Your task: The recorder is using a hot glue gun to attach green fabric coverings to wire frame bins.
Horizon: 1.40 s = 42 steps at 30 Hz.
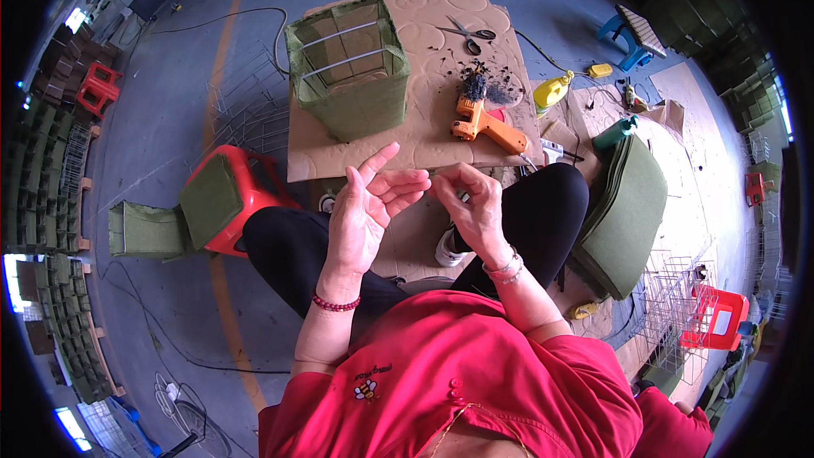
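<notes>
My left hand (373, 197) is raised over my lap with its fingers apart and nothing visible in it. Close beside it, the thumb and fingertips of my right hand (475, 208) are pinched together; whatever they hold, if anything, is too small to make out. Beyond my hands, a green felt box (352, 110) with a wire frame stands on a cardboard-covered work surface (424, 136). To its right lies an orange glue gun (492, 125), its nozzle end near a heap of dark scraps (476, 85). Black-handled scissors (471, 36) lie farther back.
A red stool (248, 203) bearing green felt stands left of my knees. Stacked green felt sheets (627, 212) are by my right knee. A yellow bottle (553, 92) stands right of the work surface. Wire frames (670, 309) lie at the right; a cable (284, 34) runs behind the box.
</notes>
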{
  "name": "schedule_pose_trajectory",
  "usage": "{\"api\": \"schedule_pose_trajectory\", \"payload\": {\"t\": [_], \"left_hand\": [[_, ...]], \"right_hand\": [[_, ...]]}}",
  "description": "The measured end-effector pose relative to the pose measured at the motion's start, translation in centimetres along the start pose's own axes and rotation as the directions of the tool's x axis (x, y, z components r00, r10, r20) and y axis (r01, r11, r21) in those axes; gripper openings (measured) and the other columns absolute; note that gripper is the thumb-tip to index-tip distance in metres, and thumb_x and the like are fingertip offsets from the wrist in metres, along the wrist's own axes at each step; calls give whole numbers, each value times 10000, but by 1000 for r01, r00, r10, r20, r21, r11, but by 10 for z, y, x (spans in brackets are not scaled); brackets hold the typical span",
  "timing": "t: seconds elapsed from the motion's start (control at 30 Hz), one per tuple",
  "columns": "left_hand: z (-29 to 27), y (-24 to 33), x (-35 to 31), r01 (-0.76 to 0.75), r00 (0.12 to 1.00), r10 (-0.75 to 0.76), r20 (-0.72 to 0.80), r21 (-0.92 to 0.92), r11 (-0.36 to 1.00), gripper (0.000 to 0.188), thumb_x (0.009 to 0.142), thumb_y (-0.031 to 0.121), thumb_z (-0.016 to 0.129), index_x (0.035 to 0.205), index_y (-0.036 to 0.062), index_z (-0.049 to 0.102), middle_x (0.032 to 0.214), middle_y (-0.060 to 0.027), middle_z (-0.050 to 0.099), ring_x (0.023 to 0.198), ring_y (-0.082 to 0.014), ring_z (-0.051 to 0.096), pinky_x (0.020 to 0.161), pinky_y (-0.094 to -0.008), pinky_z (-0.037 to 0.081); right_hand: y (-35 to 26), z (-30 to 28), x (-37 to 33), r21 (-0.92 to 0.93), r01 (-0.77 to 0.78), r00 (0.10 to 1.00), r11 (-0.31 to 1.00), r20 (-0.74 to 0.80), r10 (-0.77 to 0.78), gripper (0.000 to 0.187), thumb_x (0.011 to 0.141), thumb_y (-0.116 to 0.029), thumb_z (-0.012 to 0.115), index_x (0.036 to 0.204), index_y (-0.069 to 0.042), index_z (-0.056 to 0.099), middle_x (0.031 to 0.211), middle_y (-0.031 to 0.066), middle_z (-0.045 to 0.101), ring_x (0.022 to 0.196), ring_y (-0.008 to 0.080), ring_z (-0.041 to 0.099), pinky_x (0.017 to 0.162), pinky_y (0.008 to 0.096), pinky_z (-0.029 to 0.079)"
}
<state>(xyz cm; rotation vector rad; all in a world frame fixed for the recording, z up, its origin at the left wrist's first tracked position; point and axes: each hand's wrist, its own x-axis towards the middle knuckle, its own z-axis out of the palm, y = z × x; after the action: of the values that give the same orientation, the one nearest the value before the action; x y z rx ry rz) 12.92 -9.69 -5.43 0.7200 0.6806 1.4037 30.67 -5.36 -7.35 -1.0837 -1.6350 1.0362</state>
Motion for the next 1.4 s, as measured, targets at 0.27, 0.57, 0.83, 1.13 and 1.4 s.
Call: {"api": "schedule_pose_trajectory", "payload": {"t": [0.27, 0.57, 0.83, 1.13, 1.4], "left_hand": [[-2, 0, 0, -17, 1000, 17, 6, -2, 1000, 785, 1033, 602, 277, 1499, -28, 315, 1265, -285, 606, 1244, -353, 580, 1124, -448, 407], [14, -1, -4, 18, 998, -19, 61, 11, 1000, 863, 1009, 660, 239, 1538, -21, 253, 1539, -243, 371, 1442, -310, 363, 1202, -422, 269], [28, -20, -3, 66, 996, -34, 88, -398, 915, 842, 1019, 650, 170, 1562, 7, 179, 1617, -223, 215, 1513, -330, 194, 1251, -433, 106], [9, -28, -7, 92, 992, -73, 106, -183, 979, 606, 1088, 421, 329, 1530, 8, 301, 1544, -138, 386, 1425, -254, 383, 1198, -388, 273], [-1, -48, 1, 8, 974, -37, -225, -130, 992, 498, 1052, 206, 454, 1507, 24, 365, 1479, -156, 479, 1345, -255, 488, 1167, -375, 345]], "right_hand": [[-1, 0, -5, -26, -20, 998, 999, -57, 18, 89, 895, -87, 704, 850, -32, 652, 644, 29, 659, 601, 97, 632, 599, 251, 482], [-14, 16, 1, -311, 465, 865, 829, -41, -501, 391, 885, 25, 610, 1276, 34, 590, 1275, 215, 617, 1228, 359, 593, 978, 392, 506], [-19, 45, -15, -434, 474, 880, 766, 226, -417, 538, 1027, -384, 402, 1398, -17, 535, 1491, 155, 479, 1464, 353, 333, 1199, 554, 133], [-11, 21, 29, -370, 420, 903, 829, 76, -424, 471, 902, -89, 551, 1363, 0, 516, 1401, 163, 523, 1383, 359, 428, 1183, 553, 240], [-6, 61, -15, -270, 407, 912, 873, 167, -374, 565, 892, -66, 564, 1436, 29, 442, 1478, 208, 452, 1443, 391, 340, 1188, 515, 254]]}}
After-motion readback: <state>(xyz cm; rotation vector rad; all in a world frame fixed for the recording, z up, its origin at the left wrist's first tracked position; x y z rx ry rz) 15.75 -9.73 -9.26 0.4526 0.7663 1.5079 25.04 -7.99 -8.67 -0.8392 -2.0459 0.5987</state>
